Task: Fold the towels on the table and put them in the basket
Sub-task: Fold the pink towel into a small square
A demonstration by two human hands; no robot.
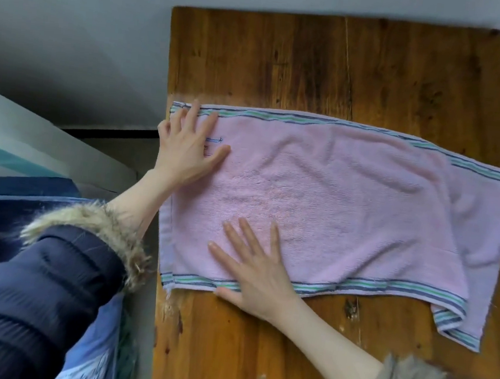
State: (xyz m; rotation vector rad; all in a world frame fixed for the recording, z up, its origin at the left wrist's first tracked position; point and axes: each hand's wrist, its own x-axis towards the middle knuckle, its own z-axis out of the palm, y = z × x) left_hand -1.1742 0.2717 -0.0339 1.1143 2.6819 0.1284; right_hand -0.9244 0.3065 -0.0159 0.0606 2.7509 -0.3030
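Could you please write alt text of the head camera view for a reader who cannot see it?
A person presses both open hands flat on a pink towel with striped edges, folded unevenly on a wooden table: the left hand near its far left corner, the right hand on its near edge. Both sleeves have fur cuffs.

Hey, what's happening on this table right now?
A person is folding a pink towel on a wooden table. The towel already lies doubled over, its layers not quite lined up at the right end. Both hands press flat on it with fingers spread: the left hand near the far left corner, the right hand on the near striped edge. No basket is in view.
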